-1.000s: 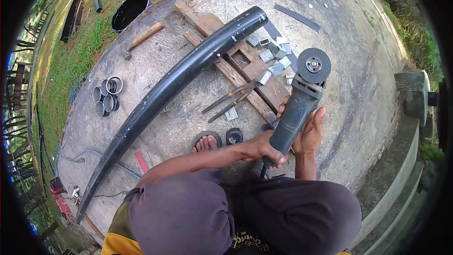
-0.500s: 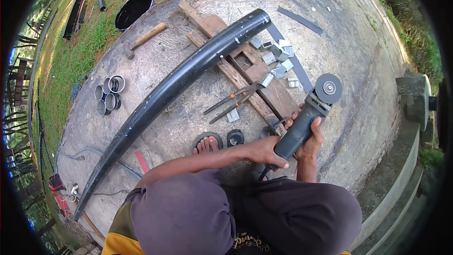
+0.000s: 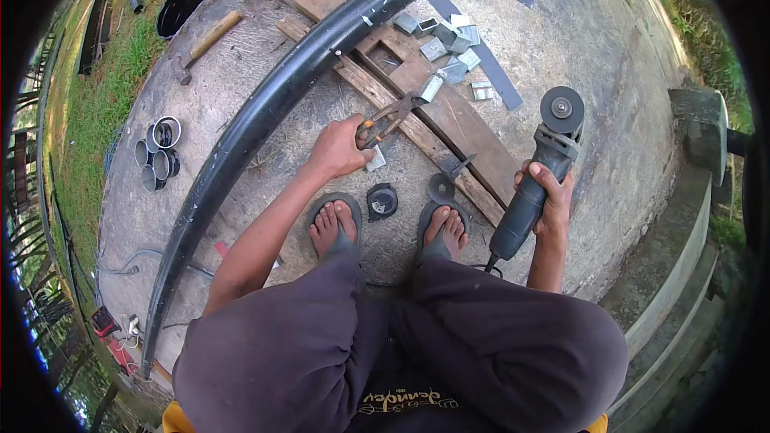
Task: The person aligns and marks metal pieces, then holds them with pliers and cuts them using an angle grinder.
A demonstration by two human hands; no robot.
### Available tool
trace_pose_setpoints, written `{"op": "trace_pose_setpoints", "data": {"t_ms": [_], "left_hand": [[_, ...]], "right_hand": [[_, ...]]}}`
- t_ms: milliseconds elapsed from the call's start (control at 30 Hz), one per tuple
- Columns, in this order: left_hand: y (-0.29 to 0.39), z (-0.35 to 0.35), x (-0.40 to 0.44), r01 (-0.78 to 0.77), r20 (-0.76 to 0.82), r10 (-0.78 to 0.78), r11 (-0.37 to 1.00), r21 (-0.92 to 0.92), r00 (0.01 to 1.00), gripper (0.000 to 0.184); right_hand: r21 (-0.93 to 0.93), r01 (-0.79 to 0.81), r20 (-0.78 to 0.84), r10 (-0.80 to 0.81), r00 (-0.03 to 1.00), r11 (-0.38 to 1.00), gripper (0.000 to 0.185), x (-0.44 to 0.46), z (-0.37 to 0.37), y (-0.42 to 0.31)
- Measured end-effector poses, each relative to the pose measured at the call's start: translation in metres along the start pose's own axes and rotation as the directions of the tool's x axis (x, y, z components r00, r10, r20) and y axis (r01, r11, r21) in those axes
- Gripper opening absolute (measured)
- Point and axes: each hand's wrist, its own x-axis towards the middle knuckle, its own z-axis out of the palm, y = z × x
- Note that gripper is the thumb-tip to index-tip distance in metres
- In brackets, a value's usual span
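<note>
My right hand (image 3: 547, 192) is wrapped round the body of an angle grinder (image 3: 525, 204), whose disc (image 3: 561, 109) points away from me. With my left hand (image 3: 341, 148) I grip the handles of long pincers (image 3: 391, 118) lying across the wooden boards. Their jaws are at a short piece of square metal tube (image 3: 431, 88); whether they clamp it I cannot tell. Several more cut tube pieces (image 3: 434, 50) are heaped just beyond. A small metal piece (image 3: 375, 159) lies under my left fingers.
A long curved black pipe (image 3: 241, 132) rests across the wooden boards (image 3: 473, 136). A hammer (image 3: 210, 40) and several pipe rings (image 3: 164, 164) lie to the left. Near my feet are a loose disc (image 3: 441, 188) and a round black object (image 3: 382, 201). A low concrete wall (image 3: 674, 297) runs along the right.
My left hand has left the grinder's rear end and moved to the pincers' handles. My right hand now holds the grinder alone, slightly farther right. The view has shifted.
</note>
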Motion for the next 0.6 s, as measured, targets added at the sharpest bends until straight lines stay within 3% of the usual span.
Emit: {"op": "trace_pose_setpoints", "data": {"t_ms": [100, 200, 300, 333, 467, 600], "left_hand": [[0.005, -0.015, 0.006, -0.013, 0.054, 0.006, 0.992, 0.122, 0.999, 0.032], [0.022, -0.032, 0.001, -0.117, -0.006, 0.126, 0.941, 0.317, 0.992, 0.029], [0.047, -0.043, -0.010, -0.177, 0.007, 0.197, 0.859, 0.480, 0.980, 0.032], [0.055, -0.045, -0.012, -0.190, 0.014, 0.215, 0.830, 0.524, 0.977, 0.034], [0.071, -0.047, -0.023, -0.144, 0.137, 0.087, 0.858, 0.493, 0.987, 0.054], [0.074, -0.051, -0.021, -0.080, 0.284, -0.028, 0.929, 0.362, 0.958, 0.048]], "right_hand": [[-0.089, -0.008, 0.006, 0.009, 1.000, 0.996, 0.041, 0.000, -0.004, 0.002], [-0.228, -0.025, -0.001, 0.026, 1.000, 0.973, 0.041, 0.005, -0.013, 0.002], [-0.490, -0.037, 0.012, 0.049, 0.999, 0.871, 0.047, 0.011, -0.017, -0.011], [-0.564, 0.034, 0.041, -0.013, 0.999, 0.825, 0.055, 0.016, -0.017, -0.013], [-0.758, 0.194, 0.146, -0.128, 0.981, 0.622, 0.084, 0.024, -0.010, -0.018], [-0.788, 0.253, 0.260, -0.068, 0.963, 0.561, 0.099, 0.038, -0.005, -0.014]]}}
